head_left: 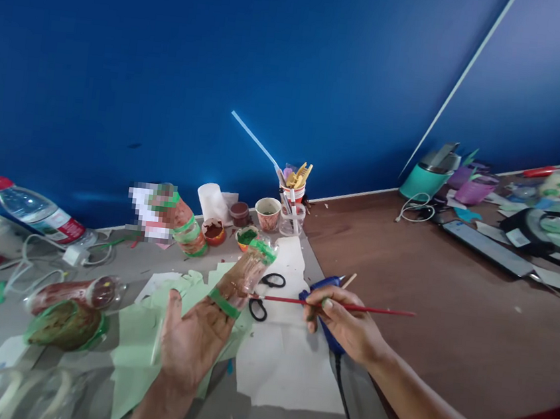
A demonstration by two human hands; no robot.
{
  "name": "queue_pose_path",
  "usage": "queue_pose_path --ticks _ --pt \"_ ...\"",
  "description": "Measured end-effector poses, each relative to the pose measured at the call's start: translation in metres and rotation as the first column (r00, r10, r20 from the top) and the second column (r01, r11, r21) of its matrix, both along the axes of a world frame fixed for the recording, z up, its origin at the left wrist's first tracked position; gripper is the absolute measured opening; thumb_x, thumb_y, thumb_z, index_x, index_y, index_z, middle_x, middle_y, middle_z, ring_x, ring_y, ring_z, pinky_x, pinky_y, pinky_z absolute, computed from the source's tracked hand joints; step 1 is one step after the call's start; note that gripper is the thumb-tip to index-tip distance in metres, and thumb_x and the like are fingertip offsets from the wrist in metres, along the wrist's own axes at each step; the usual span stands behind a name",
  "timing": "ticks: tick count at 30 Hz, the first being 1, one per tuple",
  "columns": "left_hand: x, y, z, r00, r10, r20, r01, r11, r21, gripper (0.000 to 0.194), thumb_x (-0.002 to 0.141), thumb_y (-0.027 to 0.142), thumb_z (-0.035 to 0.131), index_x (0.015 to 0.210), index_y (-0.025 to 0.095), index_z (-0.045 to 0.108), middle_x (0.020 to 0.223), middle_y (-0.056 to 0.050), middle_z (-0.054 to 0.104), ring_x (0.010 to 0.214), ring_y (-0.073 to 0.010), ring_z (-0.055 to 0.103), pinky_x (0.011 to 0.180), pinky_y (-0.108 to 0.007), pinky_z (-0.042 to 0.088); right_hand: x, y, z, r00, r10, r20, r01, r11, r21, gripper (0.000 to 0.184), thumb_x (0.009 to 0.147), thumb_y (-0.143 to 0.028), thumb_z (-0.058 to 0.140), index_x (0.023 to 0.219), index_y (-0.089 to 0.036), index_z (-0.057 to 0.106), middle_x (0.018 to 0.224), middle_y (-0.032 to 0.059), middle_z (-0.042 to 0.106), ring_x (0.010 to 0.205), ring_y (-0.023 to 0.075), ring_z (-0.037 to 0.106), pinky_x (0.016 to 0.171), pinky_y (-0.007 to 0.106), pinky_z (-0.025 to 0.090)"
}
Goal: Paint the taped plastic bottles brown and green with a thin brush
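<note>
A clear plastic bottle piece [249, 274], banded with green tape and partly painted brown, is held on my left hand [199, 334]. The palm faces up with the thumb out to the side; the other fingers run into or behind the plastic, and I cannot tell which. Between the fingers of my right hand [341, 319] is a thin red paintbrush [379, 310]. Its tip reaches the side of the bottle piece, seemingly touching it. Under the brush lie black-handled scissors [258, 310]. A blue glue gun [331, 338] rests beneath my right hand.
Beyond the bottle piece stand a green paint cup [247, 236], a brown paint cup [214, 231] and a painted bottle [183, 223]. Green paper [139, 341] and white paper [287, 377] cover the grey table. Leftward lie a red-capped water bottle [42, 211] and cables. A phone [486, 248] lies right.
</note>
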State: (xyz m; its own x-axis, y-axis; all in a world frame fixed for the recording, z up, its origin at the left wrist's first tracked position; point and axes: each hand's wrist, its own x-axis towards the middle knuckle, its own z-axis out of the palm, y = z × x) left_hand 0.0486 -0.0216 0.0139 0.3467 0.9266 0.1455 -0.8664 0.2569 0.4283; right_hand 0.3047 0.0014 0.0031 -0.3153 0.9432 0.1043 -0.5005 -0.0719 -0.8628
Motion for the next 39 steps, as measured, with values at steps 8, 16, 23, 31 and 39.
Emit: queue_pose_path --ticks 8,16,23,31,39 --pt "0.0 0.002 -0.001 0.996 -0.089 0.029 0.089 0.996 0.019 0.1 0.089 0.074 0.009 0.15 -0.004 0.018 0.148 -0.025 0.039 0.142 -0.0287 0.033 0.12 -0.039 0.02 0.003 0.005 -0.001 0.984 -0.175 -0.014 0.174 0.984 -0.041 0.023 0.077 -0.04 0.076 0.082 -0.018 0.076 0.069 0.0059 0.073 0.059 0.0167 0.066 0.054 0.029 0.054" --pt "-0.004 0.004 -0.011 0.999 -0.041 -0.016 0.041 0.999 -0.009 0.096 0.091 0.072 0.016 0.151 -0.003 0.01 0.143 -0.027 0.046 0.138 -0.0305 0.04 0.118 -0.042 0.025 -0.002 0.003 -0.001 0.988 -0.139 0.063 0.141 0.989 -0.041 0.024 0.077 -0.04 0.075 0.081 -0.016 0.076 0.07 0.0067 0.073 0.06 0.018 0.067 0.055 0.03 0.056" --pt "-0.003 0.003 -0.009 0.999 -0.006 -0.033 0.005 0.999 -0.042 0.093 0.092 0.069 0.018 0.152 0.0 0.004 0.146 -0.024 0.043 0.14 -0.0283 0.036 0.118 -0.042 0.025 -0.002 0.003 0.003 0.999 -0.033 0.028 0.035 0.998 -0.051 0.027 0.075 -0.042 0.077 0.078 -0.016 0.076 0.067 0.0071 0.073 0.058 0.018 0.067 0.052 0.03 0.056" --pt "0.007 0.001 0.006 0.991 0.02 -0.13 -0.031 0.996 -0.082 0.098 0.09 0.072 0.015 0.151 -0.005 0.009 0.152 -0.026 0.033 0.145 -0.0304 0.025 0.121 -0.043 0.018 -0.002 0.004 -0.005 0.999 -0.023 0.041 0.026 0.998 -0.066 0.025 0.079 -0.04 0.074 0.082 -0.015 0.076 0.069 0.007 0.073 0.059 0.0182 0.068 0.054 0.03 0.056" --pt "0.008 0.001 0.001 0.993 0.005 -0.117 -0.015 0.997 -0.079 0.099 0.09 0.073 0.015 0.15 -0.005 0.015 0.151 -0.027 0.034 0.144 -0.0317 0.025 0.121 -0.044 0.014 -0.003 0.003 -0.002 0.999 -0.045 0.01 0.045 0.996 -0.074 0.023 0.077 -0.039 0.076 0.082 -0.016 0.076 0.07 0.0066 0.074 0.06 0.0184 0.069 0.054 0.03 0.056"
